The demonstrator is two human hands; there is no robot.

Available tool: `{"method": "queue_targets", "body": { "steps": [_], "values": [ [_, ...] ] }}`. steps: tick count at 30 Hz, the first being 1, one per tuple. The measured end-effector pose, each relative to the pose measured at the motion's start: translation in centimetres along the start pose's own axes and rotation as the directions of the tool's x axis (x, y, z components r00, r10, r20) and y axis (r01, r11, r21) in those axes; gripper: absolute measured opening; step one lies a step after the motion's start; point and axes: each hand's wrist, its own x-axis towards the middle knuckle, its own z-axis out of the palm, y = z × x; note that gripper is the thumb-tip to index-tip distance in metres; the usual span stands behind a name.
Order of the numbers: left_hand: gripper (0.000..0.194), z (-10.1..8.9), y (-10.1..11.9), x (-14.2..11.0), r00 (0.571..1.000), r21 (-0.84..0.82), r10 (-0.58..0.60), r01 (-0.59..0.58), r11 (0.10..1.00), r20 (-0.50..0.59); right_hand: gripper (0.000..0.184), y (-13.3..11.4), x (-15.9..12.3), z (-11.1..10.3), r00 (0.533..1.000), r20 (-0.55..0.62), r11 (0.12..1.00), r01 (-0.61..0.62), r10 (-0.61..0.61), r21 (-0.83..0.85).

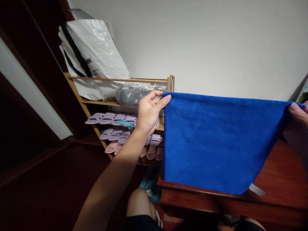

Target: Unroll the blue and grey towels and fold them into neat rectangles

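Observation:
A blue cloth hangs stretched out between my two hands, its upper edge nearly straight. My left hand is closed, pinching the upper left corner between thumb and fingers. At the right edge of the view, my right hand grips the upper right corner; part of that hand is cut off by the frame. The cloth hangs in front of a reddish-brown wooden table, and a small white tag shows at its lower right edge.
Left of the cloth stands a wooden shoe rack with rows of lilac slippers and pink slippers. On its top are a large white bag and a grey bundle in clear plastic. Behind is a pale wall.

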Motion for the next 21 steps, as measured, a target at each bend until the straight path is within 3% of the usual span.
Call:
{"method": "queue_targets", "body": {
  "steps": [6, 9, 13, 15, 18, 21],
  "values": [
    [0.023, 0.0, -1.7, 2.2, 1.000, 0.115, -0.018, 0.018, 0.993, 0.000, 0.029, 1.0, 2.0, 2.2, 0.999, 0.039, 0.984, -0.020, 0.013, 0.174],
    [0.020, -0.5, -3.6, 3.3, 1.000, 0.201, -0.020, 0.018, 0.980, 0.005, 0.032, 3.6, 3.8, 3.6, 0.992, 0.097, 0.972, -0.104, 0.085, 0.209],
    [0.016, -1.4, -6.6, 5.1, 0.999, 0.331, -0.028, 0.035, 0.943, -0.026, 0.038, 7.7, 5.7, 5.3, 0.966, 0.183, 0.968, -0.209, 0.183, 0.136],
    [0.018, -1.7, -8.1, 6.0, 0.985, 0.373, -0.154, 0.174, 0.911, -0.083, 0.039, 9.3, 6.3, 6.0, 0.954, 0.223, 0.970, -0.224, 0.199, 0.093],
    [0.022, -1.9, -10.3, 7.0, 0.906, 0.383, -0.388, 0.423, 0.821, -0.168, 0.038, 11.3, 7.0, 6.8, 0.927, 0.296, 0.969, -0.247, 0.232, 0.013],
    [0.026, -2.0, -12.6, 7.4, 0.840, 0.378, -0.516, 0.539, 0.753, -0.171, 0.038, 13.3, 7.6, 7.6, 0.896, 0.362, 0.966, -0.248, 0.260, -0.079]
  ]
}}
